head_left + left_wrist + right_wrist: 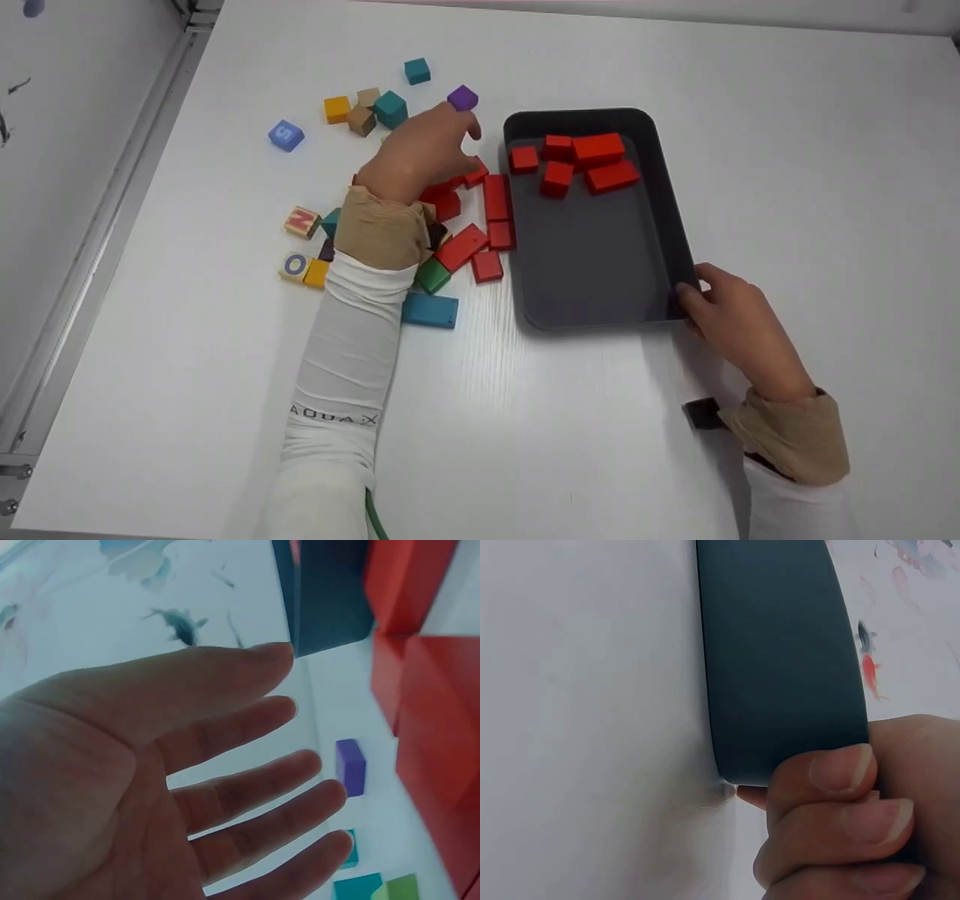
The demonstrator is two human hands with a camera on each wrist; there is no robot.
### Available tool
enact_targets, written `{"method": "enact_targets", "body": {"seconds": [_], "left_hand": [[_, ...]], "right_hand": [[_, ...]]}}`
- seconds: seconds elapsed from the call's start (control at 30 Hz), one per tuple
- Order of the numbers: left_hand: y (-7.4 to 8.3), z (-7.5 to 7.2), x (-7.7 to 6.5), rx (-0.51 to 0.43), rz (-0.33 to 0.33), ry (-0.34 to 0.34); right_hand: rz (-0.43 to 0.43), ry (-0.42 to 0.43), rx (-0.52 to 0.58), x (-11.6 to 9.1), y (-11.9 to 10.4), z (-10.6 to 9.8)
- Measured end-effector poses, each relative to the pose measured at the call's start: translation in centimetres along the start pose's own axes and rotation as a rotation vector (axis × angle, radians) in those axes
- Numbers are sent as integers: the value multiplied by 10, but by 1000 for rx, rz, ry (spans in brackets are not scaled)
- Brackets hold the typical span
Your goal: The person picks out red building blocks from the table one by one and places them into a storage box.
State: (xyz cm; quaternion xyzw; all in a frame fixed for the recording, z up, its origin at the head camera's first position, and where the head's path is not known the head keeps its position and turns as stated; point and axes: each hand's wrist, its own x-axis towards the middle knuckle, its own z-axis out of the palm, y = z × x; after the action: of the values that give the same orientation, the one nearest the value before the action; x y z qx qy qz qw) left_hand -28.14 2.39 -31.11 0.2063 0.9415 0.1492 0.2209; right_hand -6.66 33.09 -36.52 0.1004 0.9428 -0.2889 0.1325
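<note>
My left hand (427, 154) is over the pile of red blocks (448, 206), fingers spread and nothing held. In the left wrist view its straight fingers (255, 810) stand apart from one another, with red blocks (442, 720) off to the right. A dark grey tray (592, 270) lies beside the pile, and several red blocks (598, 150) sit inside at its far end. My right hand (739, 322) grips the tray's near right corner, thumb over the rim; curled fingers show against the outer wall (780, 660) in the right wrist view.
Left of the tray lie a blue block (430, 310), a green block (433, 276), lettered blocks (302, 222) and yellow ones. Farther back are teal blocks (391, 109) and a purple block (463, 98). A wall (90, 112) borders the white table on the left.
</note>
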Motion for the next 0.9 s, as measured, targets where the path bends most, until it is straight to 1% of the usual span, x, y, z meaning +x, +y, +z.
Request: {"method": "enact_targets", "body": {"seconds": [0.1,0.23,0.3,0.47,0.67,0.9], "left_hand": [[2,4,6,26,-9,-53],[2,7,11,3,-18,-107],[1,9,12,-13,-18,-122],[1,14,17,9,-19,-120],[4,21,19,71,-16,-77],[3,22,19,98,11,-68]], "right_hand": [[-5,3,2,0,-1,0],[-13,9,0,-1,-2,0],[-17,8,0,-2,-2,0],[-13,9,1,-2,-2,0],[-6,12,-8,-1,-3,0],[-9,8,-4,0,-1,0]]}}
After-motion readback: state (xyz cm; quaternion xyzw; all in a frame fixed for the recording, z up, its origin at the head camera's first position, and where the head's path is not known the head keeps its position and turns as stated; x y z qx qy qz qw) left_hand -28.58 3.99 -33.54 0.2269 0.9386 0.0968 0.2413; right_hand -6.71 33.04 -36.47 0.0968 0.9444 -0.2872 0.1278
